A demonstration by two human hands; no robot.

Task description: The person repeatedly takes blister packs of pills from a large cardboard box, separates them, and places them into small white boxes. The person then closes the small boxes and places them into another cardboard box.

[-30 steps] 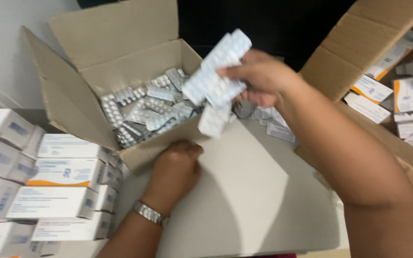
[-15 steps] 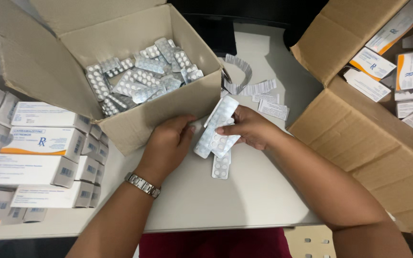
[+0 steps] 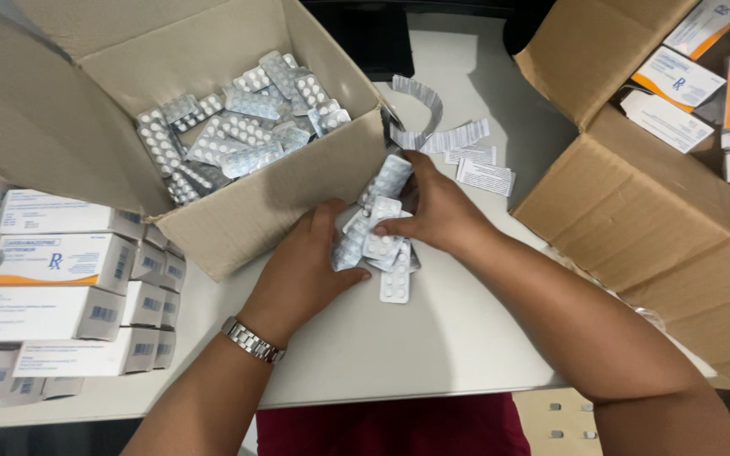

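A bundle of silver blister strips of white tablets point(image 3: 379, 226) rests on the white table point(image 3: 433, 346) in front of an open cardboard box point(image 3: 289, 190). My right hand point(image 3: 437, 211) grips the bundle from the right, fingers curled over the top strips. My left hand point(image 3: 306, 266), with a metal watch on its wrist, presses against the bundle's left side. One strip point(image 3: 395, 285) pokes out below the stack. The box holds several loose blister strips point(image 3: 238, 135).
Stacked white and orange medicine cartons point(image 3: 52, 295) stand at the left. A second open cardboard box point(image 3: 669, 186) with more cartons sits at the right. Folded paper leaflets point(image 3: 466, 156) lie on the table behind my hands.
My right hand brought the bundle of strips down from above the box to the table. My left hand came in against it, and both hands now hold it together.
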